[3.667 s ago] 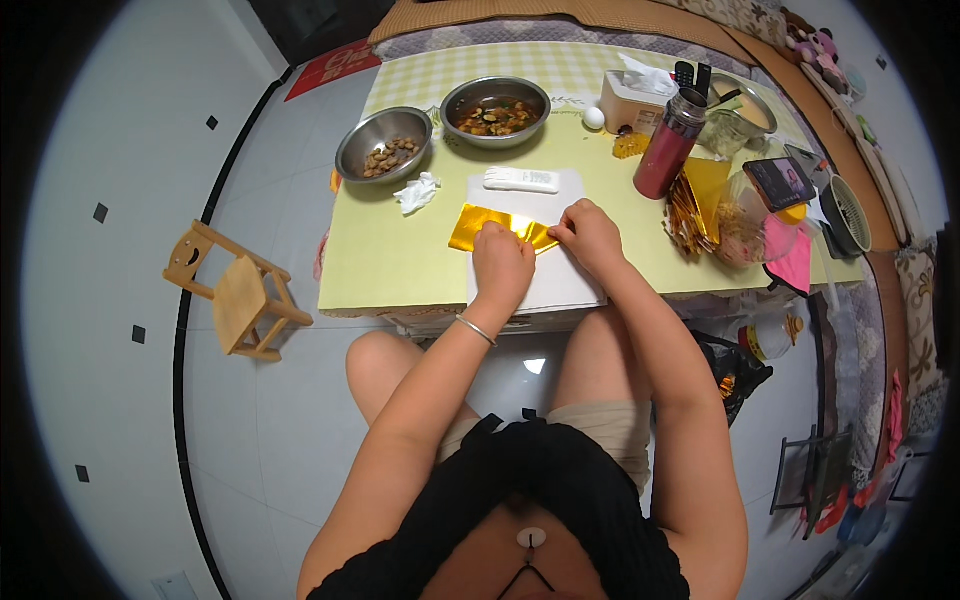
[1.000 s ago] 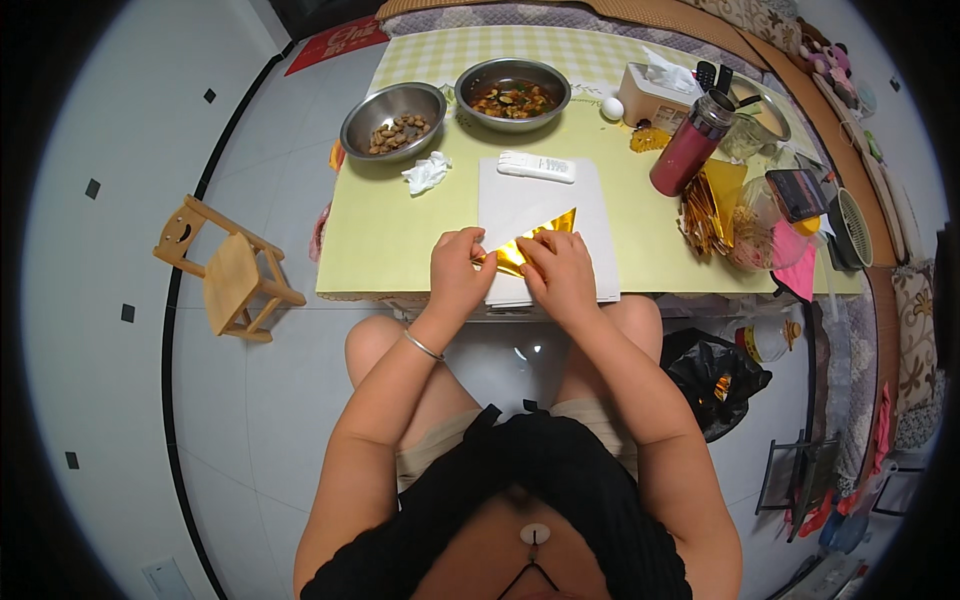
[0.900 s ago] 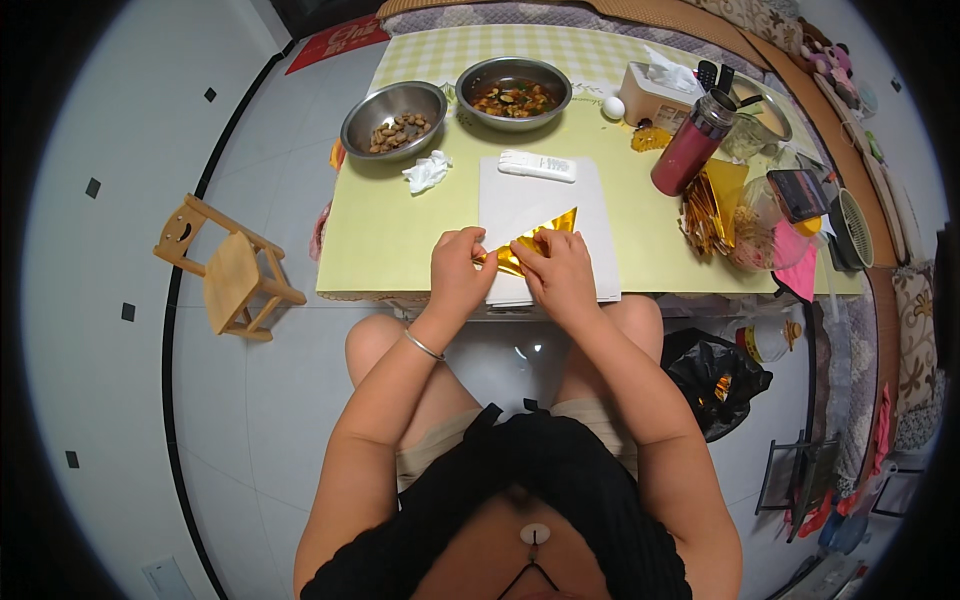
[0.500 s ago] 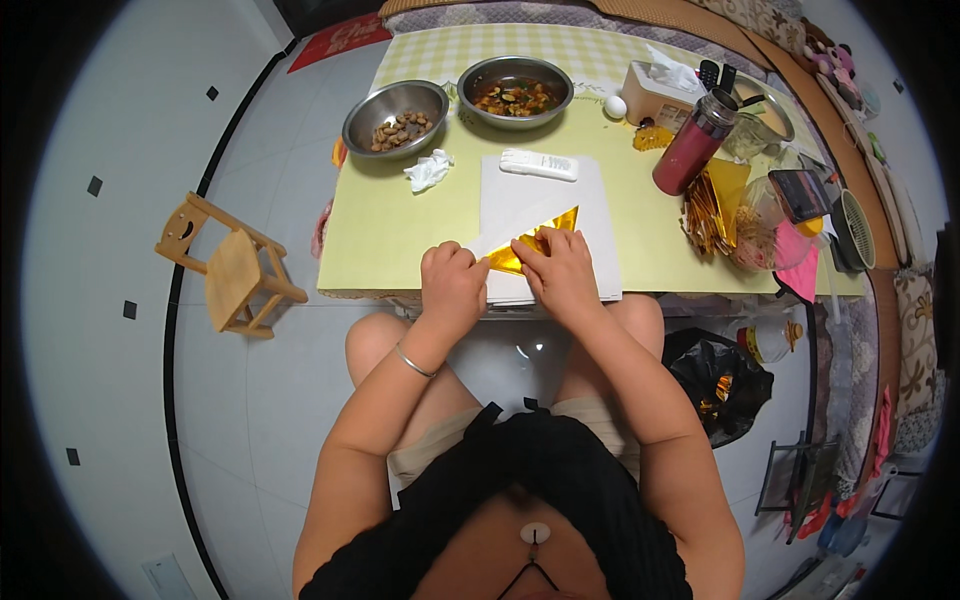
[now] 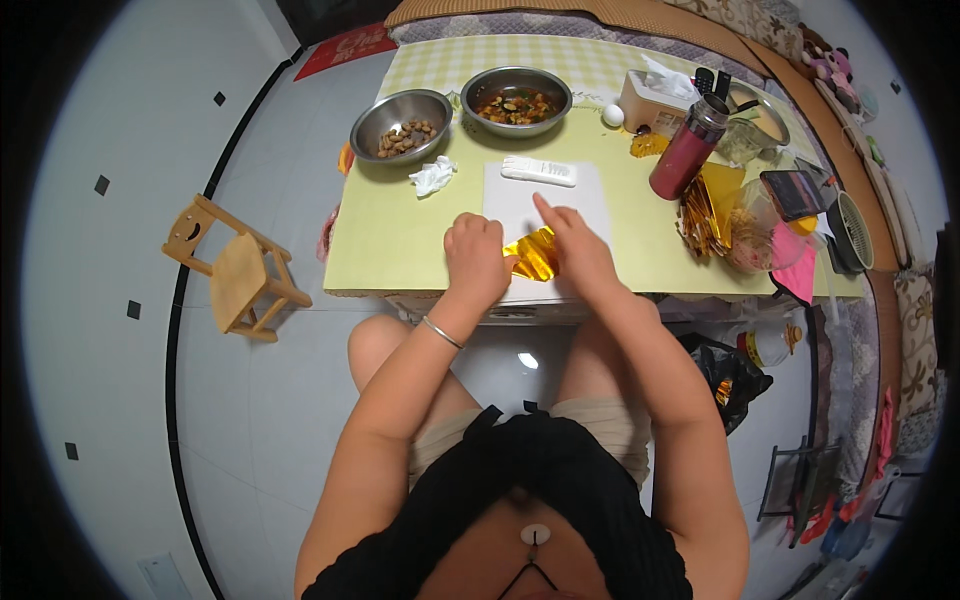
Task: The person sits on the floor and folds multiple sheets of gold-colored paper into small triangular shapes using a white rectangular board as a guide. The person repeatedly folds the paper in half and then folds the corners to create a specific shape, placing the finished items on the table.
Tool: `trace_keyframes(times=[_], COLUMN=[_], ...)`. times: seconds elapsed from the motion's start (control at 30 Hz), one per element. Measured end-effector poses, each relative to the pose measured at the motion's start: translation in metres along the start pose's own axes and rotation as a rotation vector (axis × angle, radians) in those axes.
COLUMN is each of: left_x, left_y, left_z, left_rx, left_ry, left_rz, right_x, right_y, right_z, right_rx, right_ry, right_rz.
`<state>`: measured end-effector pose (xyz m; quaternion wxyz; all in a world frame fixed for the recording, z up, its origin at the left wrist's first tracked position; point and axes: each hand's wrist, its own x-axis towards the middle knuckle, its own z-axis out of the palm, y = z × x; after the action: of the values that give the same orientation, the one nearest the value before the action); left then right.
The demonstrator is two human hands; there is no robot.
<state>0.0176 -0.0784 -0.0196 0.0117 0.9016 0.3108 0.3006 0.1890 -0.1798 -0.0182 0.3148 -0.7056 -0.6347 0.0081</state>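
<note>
The gold foil sheet (image 5: pixel 532 254) lies on the white paper (image 5: pixel 545 190) at the surface's near edge, directly between both hands, the left hand (image 5: pixel 477 258) curled shut pinning its left end, the right hand (image 5: pixel 577 250) pressing its right side, forefinger extended.

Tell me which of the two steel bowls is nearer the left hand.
The left steel bowl, holding brown pieces, is nearer the left hand. The other bowl, with mixed colourful food, sits further right and back.
</note>
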Motion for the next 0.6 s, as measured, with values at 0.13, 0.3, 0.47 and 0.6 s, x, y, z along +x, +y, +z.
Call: trace_keyframes(times=[0.13,0.3,0.47,0.6], left_x=[0.017,0.018,0.0,-0.021], left_y=[0.006,0.012,0.026,0.022], left_z=[-0.012,-0.012,0.015,0.032], left_rx=[0.041,0.052,-0.169,-0.1], left_ry=[-0.24,-0.256,-0.228,-0.278], left_rz=[-0.197,-0.023,0.033,0.138], right_x=[0.019,0.037,0.041,0.015], right_y=[0.024,0.043,0.04,0.054], right_z=[-0.008,-0.009,-0.01,0.002], right_rx=[-0.153,-0.287,-0.109,0.0], right_ry=[-0.01,0.024,-0.362,-0.319], right_rz=[0.019,-0.322,-0.394,-0.286])
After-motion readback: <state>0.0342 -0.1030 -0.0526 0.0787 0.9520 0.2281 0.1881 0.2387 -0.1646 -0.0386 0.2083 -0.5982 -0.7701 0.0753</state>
